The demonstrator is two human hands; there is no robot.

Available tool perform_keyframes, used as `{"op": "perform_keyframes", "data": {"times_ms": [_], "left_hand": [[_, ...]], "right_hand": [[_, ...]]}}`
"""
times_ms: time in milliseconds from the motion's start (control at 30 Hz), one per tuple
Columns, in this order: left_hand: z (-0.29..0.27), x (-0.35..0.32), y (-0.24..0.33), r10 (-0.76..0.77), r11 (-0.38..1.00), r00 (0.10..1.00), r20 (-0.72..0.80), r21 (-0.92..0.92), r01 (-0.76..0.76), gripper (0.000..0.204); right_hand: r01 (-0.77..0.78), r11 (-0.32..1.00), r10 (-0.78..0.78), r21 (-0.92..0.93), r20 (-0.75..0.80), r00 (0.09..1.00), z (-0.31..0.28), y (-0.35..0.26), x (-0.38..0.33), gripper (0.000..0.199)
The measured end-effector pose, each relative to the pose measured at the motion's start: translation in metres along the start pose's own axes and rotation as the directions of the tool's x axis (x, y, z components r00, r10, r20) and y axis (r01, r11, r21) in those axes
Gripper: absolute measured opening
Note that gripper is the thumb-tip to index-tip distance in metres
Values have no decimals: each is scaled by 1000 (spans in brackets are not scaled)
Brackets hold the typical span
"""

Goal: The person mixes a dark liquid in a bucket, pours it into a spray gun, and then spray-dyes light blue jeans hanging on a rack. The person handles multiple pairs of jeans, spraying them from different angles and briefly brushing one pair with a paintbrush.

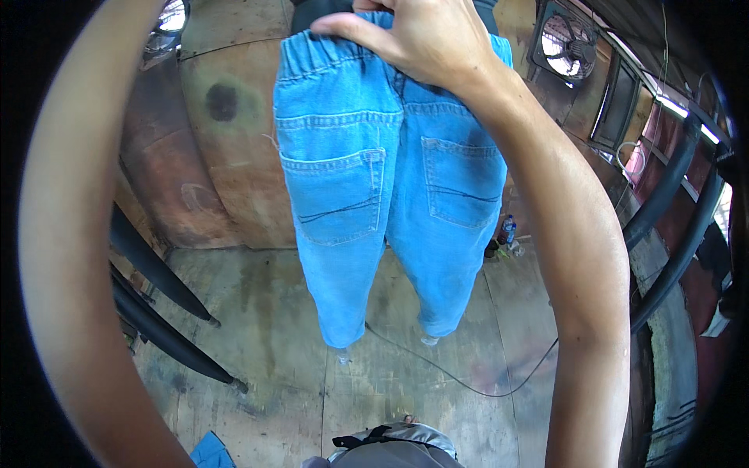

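A small pair of bright blue jeans [347, 187] hangs upright in front of me, its back pockets facing me. Dark material [316, 11] shows behind and above the elastic waistband. My right hand [425, 39] is closed at the waistband, thumb stretched left across it and the other fingers curled at the upper edge, partly cut off. From the left side my left forearm [74, 234] rises past the top of the picture, so that hand is out of sight. Small clear, plastic-looking tips [343, 356] stick out below the trouser legs.
Dark padded tubes stand at the left [168, 331] and right [675, 242]. A thin cable [468, 388] crosses the floor. Fans [567, 47] sit high in the stained wall. A bottle [508, 229] stands beyond the jeans; blue cloth [211, 452] lies at the lower left.
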State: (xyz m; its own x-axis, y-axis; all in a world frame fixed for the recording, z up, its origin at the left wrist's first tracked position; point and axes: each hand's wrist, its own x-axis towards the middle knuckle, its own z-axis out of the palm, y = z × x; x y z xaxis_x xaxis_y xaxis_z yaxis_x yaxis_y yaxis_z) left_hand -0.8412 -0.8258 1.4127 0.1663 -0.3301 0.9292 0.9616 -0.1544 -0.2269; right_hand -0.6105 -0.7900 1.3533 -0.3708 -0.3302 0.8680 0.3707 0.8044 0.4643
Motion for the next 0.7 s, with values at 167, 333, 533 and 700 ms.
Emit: {"op": "perform_keyframes", "data": {"times_ms": [167,333,533,700], "left_hand": [[-264,-392,108,-255,829,444,859,-42,558,80],[-571,-609,213,-27,688,-896,444,658,306,71],[-685,-683,227,104,750,-975,197,628,207,62],[-672,-689,225,191,751,-968,163,611,251,54]], "right_hand": [[-9,1000,13,29,-128,992,11,9,-3,45],[16,996,6,89,-249,968,24,10,-3,41],[-73,979,108,189,-184,977,32,4,-1,42],[-137,973,168,184,-165,972,37,0,-2,43]]}}
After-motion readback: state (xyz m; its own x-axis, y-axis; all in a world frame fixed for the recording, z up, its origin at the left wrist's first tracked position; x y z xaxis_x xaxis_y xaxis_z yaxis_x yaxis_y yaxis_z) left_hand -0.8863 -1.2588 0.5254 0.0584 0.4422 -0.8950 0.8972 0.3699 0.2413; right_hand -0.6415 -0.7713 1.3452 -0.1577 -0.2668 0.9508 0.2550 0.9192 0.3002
